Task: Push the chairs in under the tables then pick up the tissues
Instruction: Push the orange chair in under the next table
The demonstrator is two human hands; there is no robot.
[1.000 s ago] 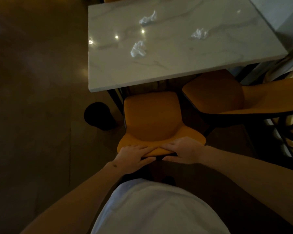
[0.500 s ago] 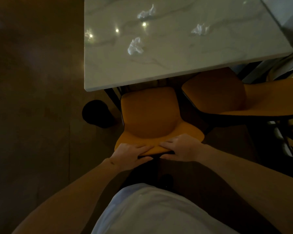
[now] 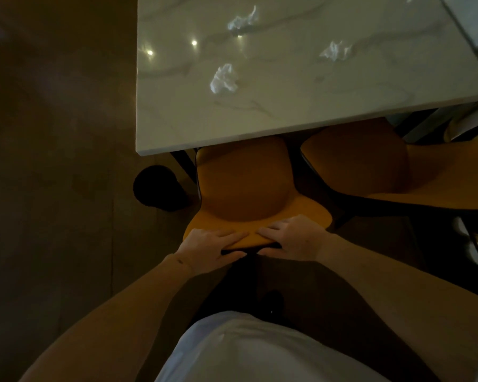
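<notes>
A: Hands?
B: Left hand (image 3: 209,248) and right hand (image 3: 293,239) are both clamping the near top edge of the orange chair (image 3: 243,186), fingers over the rim, thumbs below. Smooth moulded shell; its far seat part is sitting under the marble table (image 3: 287,111).
A: Tissues?
B: Three crumpled white tissues are lying on the glossy veined top: near one (image 3: 223,79), far one (image 3: 243,20), right one (image 3: 335,51).
A: Hidden?
B: Second orange chair (image 3: 370,164) is getting cut off right; chair legs too dark.
</notes>
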